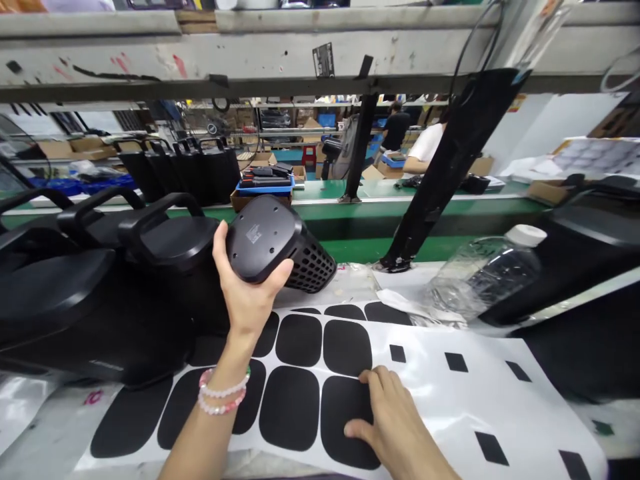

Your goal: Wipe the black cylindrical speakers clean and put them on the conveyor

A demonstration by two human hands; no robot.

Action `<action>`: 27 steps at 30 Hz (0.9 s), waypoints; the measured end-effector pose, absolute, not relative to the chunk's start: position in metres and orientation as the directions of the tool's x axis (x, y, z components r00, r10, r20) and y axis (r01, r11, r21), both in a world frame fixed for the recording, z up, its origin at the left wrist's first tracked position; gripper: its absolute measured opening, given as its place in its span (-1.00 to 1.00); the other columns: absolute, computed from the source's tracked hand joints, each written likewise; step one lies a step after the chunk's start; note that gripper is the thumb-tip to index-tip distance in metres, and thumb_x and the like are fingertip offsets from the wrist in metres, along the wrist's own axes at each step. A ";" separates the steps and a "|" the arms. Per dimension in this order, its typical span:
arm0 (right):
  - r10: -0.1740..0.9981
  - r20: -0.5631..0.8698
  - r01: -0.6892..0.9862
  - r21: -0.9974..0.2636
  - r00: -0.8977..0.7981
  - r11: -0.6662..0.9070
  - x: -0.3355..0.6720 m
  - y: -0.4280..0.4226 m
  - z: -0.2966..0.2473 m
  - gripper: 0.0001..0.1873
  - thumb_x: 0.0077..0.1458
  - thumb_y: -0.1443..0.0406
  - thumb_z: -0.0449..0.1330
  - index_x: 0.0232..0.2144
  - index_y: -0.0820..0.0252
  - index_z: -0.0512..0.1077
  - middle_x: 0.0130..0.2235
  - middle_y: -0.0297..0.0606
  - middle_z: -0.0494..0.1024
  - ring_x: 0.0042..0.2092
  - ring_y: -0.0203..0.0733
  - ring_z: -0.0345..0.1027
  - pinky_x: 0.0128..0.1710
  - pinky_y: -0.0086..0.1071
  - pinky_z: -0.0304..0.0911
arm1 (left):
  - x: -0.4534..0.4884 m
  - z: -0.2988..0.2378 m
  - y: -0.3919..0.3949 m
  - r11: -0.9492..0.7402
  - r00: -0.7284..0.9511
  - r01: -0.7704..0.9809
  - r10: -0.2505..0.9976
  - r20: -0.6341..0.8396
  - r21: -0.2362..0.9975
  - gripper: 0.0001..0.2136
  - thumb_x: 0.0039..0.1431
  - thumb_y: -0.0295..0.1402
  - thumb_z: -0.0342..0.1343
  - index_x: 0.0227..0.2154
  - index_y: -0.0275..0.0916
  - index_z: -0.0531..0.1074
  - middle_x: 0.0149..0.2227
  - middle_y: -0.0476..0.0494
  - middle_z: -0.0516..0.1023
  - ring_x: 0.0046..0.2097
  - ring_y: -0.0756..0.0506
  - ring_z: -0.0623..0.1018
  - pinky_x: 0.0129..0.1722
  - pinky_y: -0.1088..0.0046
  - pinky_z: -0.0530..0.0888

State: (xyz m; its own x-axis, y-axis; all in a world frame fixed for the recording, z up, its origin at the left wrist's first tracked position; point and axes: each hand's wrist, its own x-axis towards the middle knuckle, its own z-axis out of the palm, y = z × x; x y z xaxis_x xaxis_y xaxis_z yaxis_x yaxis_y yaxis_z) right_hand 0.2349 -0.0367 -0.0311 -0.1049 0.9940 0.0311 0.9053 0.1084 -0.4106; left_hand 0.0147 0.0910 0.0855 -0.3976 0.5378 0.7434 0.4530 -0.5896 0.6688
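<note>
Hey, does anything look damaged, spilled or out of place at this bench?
I see no spill or breakage around the black device in the left hand or the patterned sheet. The overhead beam looks scruffy, though: red smears stain its pale front.

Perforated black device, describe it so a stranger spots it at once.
Find the white sheet of black patches. Above it, the left hand holds the perforated black device, tilted. Unlike the handled black units beside it, it shows a flat end and a side full of holes.
</note>
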 end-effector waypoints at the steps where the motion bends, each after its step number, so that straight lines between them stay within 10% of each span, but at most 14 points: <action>1: 0.996 -0.015 0.894 -0.442 -0.084 0.069 0.234 -0.034 -0.025 -0.51 -0.24 0.40 0.45 -0.19 0.24 0.41 -0.20 -0.13 0.46 -0.13 0.07 0.37 -0.15 -0.12 0.35 | 0.014 0.085 0.091 -0.588 -0.405 0.445 0.541 0.737 0.676 -0.10 -0.13 0.03 0.36 0.24 -0.25 0.15 0.24 -0.32 0.25 0.27 -0.27 0.30 0.29 0.18 0.24; 6: 0.973 -0.218 0.867 -0.497 -0.072 -0.047 0.233 -0.023 -0.006 -0.73 -0.16 0.40 0.39 -0.54 0.18 0.32 -0.30 -0.21 0.42 -0.19 -0.02 0.37 -0.20 -0.19 0.33 | 0.013 0.085 0.081 -0.575 -0.404 0.447 0.554 0.728 0.685 -0.17 -0.11 -0.02 0.37 0.19 -0.23 0.20 0.19 -0.27 0.28 0.27 -0.27 0.30 0.31 0.18 0.21; 14: 0.990 0.082 0.866 -0.479 -0.119 0.144 0.233 -0.035 -0.040 -0.66 -0.03 0.44 0.26 -0.14 0.22 0.43 -0.15 -0.06 0.49 -0.08 0.12 0.39 -0.12 -0.06 0.35 | 0.019 0.052 0.035 -0.598 -0.294 0.555 0.508 0.809 0.578 -0.03 -0.21 -0.13 0.44 0.29 -0.12 0.09 0.25 -0.25 0.18 0.32 -0.36 0.21 0.35 0.04 0.11; 20: 0.987 -0.139 0.845 -0.534 -0.079 -0.007 0.229 -0.025 -0.007 -0.74 -0.08 0.50 0.27 -0.28 0.22 0.44 -0.22 -0.14 0.51 -0.11 0.06 0.40 -0.08 -0.13 0.34 | 0.025 -0.005 0.014 -0.797 0.269 0.570 0.410 0.872 0.199 -0.18 -0.21 -0.47 0.46 0.16 0.06 0.26 0.40 -0.18 -0.11 0.36 -0.49 0.12 0.20 -0.19 0.34; 27: 0.990 0.090 0.851 -0.506 -0.110 0.140 0.232 -0.047 -0.038 -0.71 0.09 0.43 0.20 -0.09 0.27 0.42 -0.12 -0.02 0.45 -0.07 0.12 0.36 -0.10 -0.03 0.35 | 0.025 -0.026 0.030 -0.811 0.512 0.584 0.399 0.761 0.033 -0.31 -0.07 -0.74 0.27 0.08 0.04 0.38 0.35 -0.14 -0.04 0.39 -0.49 0.04 0.17 -0.10 0.42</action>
